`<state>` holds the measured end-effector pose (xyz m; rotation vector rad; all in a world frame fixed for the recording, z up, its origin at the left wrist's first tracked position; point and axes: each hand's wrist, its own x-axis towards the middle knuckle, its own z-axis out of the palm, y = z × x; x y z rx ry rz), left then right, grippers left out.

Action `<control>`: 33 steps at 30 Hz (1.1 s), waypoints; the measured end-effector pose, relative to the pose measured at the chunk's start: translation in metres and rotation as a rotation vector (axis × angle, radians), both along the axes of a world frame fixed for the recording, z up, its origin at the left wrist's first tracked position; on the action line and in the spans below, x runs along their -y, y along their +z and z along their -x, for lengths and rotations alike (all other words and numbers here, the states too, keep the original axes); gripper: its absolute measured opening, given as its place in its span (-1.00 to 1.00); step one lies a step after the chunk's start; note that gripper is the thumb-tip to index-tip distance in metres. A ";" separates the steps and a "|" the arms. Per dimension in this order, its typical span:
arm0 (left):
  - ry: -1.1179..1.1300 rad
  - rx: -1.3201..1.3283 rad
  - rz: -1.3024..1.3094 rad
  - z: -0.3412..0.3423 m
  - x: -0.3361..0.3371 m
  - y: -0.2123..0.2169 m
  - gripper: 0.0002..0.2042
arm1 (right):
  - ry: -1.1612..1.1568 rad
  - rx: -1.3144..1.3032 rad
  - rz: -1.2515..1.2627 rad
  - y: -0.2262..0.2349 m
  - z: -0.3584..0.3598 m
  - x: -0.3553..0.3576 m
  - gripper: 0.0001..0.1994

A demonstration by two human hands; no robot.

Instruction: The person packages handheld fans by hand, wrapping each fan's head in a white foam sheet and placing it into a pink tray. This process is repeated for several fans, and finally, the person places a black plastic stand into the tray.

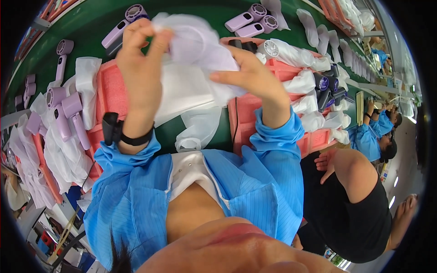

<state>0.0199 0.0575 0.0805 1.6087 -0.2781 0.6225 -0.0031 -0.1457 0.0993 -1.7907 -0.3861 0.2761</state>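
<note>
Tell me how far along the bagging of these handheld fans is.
Done: several fans already sit wrapped in white pouches on the pink foam tray to the right. In hand: the left hand and right hand both grip one white pouch, held up over the tray. Left: bare lilac fans lie on the left, with more on the green belt.

White bag [195, 50]; lilac fans [68, 113]; pink foam trays [109, 91]; green table [104, 18]; blue pinstriped sleeves [136, 182]; black wristband [132, 139]; dark fans [330, 88].
</note>
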 end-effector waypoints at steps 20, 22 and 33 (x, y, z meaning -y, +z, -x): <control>-0.301 -0.181 -0.777 0.009 0.046 -0.081 -0.85 | -0.199 0.187 0.532 -0.100 -0.159 0.237 -0.38; -0.323 -0.185 -0.755 0.004 0.047 -0.080 -0.87 | -0.205 0.152 0.706 -0.094 -0.153 0.240 -0.36; -0.581 -0.460 -0.110 -0.013 0.015 -0.050 -0.86 | -0.350 0.362 0.318 0.039 -0.045 0.147 -0.46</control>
